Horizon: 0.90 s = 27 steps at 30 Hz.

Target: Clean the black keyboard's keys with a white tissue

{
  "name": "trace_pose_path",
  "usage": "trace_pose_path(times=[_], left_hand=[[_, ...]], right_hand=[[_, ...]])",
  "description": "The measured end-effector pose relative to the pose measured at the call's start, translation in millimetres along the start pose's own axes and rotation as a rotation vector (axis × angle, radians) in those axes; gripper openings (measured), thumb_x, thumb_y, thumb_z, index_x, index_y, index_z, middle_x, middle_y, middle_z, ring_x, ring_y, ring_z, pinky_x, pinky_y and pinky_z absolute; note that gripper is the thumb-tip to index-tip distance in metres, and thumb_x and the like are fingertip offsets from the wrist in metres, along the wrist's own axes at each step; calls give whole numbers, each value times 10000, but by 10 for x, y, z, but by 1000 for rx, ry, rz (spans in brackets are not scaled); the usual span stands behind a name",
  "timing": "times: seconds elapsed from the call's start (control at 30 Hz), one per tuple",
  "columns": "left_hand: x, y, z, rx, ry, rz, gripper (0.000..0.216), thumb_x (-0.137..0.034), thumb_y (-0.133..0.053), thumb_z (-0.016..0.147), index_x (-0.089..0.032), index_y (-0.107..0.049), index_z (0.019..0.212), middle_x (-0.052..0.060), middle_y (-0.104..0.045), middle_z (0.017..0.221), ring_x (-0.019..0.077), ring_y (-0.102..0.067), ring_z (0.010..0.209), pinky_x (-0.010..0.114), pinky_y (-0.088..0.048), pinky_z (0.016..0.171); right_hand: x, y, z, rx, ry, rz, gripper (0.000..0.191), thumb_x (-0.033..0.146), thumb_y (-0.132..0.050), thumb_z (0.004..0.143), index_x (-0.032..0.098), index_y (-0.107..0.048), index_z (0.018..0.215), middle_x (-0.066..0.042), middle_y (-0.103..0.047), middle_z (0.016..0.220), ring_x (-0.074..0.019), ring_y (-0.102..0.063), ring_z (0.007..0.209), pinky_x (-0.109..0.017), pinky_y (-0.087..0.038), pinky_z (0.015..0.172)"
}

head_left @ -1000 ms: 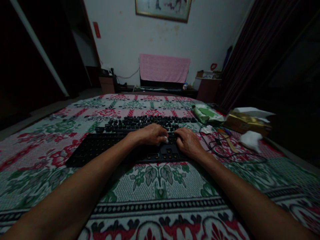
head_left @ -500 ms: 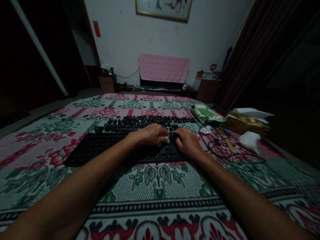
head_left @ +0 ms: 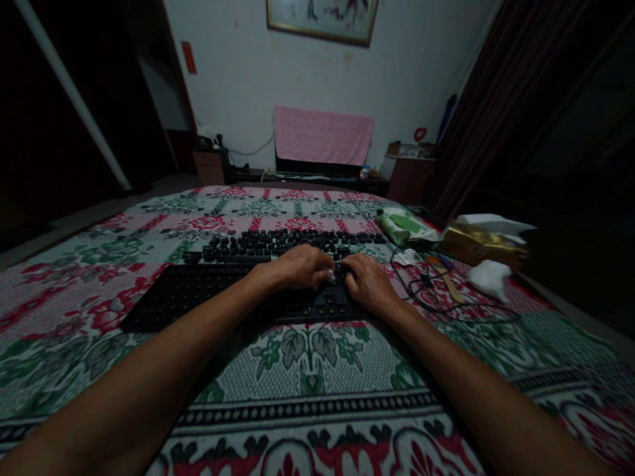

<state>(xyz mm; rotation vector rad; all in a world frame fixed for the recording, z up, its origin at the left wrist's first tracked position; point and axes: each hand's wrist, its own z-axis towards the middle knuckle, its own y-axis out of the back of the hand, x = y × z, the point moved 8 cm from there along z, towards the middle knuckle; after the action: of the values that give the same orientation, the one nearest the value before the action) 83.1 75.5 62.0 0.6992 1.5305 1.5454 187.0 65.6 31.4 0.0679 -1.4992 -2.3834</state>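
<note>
A black keyboard (head_left: 183,294) with its keycaps taken off lies across the patterned cloth in front of me. Over its right half, my left hand (head_left: 303,266) is closed on a small white wipe (head_left: 331,274), pressing it against the bare key area. My right hand (head_left: 368,281) grips the keyboard near its right end, fingers bent over the top, close to the other hand. Loose black keycaps (head_left: 292,239) lie in rows just behind the keyboard. My left forearm covers part of the keyboard's middle.
Right of the keyboard lie a black cable (head_left: 414,291), a wooden-handled brush (head_left: 449,281), crumpled white tissue (head_left: 490,277), a green-and-white wipes pack (head_left: 407,226) and a gold tissue box (head_left: 483,244). A floral cloth (head_left: 307,357) covers the surface.
My left hand stays on the same part of the keyboard with the wipe, with only a slight shift. The whole view has drifted slightly; my right hand keeps its grip.
</note>
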Motion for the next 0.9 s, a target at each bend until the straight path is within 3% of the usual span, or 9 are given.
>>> trace_pose_path(times=[0.13, 0.3, 0.47, 0.57, 0.73, 0.9], left_hand=[[-77, -120, 48, -24, -3, 68, 214, -255, -454, 817, -199, -654, 868, 45, -682, 802, 154, -605, 745, 224, -400, 646], [-8, -84, 9, 60, 17, 93, 206, -202, -487, 764, -211, -663, 872, 34, -686, 794, 158, -608, 733, 225, -401, 639], [-25, 6, 28, -63, 26, 71, 243, -259, -454, 820, -220, -641, 969, 37, -681, 872, 158, -606, 809, 229, -414, 694], [-100, -103, 51, -30, -28, 120, 239, -254, -435, 825, -226, -647, 932, 43, -667, 834, 168, -605, 780, 236, -414, 659], [-8, -100, 47, -109, 98, 244, 311, -309, -369, 860, -219, -628, 1005, 86, -630, 874, 193, -598, 736, 261, -412, 599], [-75, -152, 69, -96, 50, 220, 306, -315, -358, 867, -223, -618, 1000, 78, -615, 874, 191, -592, 740, 268, -423, 617]], right_hand=[[-6, -14, 3, 0, 9, -2, 280, 156, -446, 779, 174, -599, 1013, -90, -596, 1016, -215, -495, 978, -336, -376, 864], [-2, -1, -1, -9, 9, -4, 301, 143, -451, 767, 173, -596, 1030, -89, -595, 1026, -217, -494, 981, -335, -376, 868], [-2, -2, -2, -14, 11, -3, 279, 152, -457, 773, 178, -599, 1011, -87, -596, 1013, -215, -497, 973, -329, -376, 863], [-2, -3, 2, -13, 13, -3, 268, 154, -451, 779, 176, -601, 1001, -89, -596, 1011, -217, -499, 967, -330, -378, 859], [16, 8, 1, -2, 11, -3, 290, 136, -449, 772, 166, -596, 1020, -93, -593, 1034, -219, -495, 984, -332, -377, 866], [5, -5, 1, -1, 8, 4, 273, 141, -454, 775, 162, -602, 1003, -97, -596, 1028, -216, -500, 979, -335, -376, 878]])
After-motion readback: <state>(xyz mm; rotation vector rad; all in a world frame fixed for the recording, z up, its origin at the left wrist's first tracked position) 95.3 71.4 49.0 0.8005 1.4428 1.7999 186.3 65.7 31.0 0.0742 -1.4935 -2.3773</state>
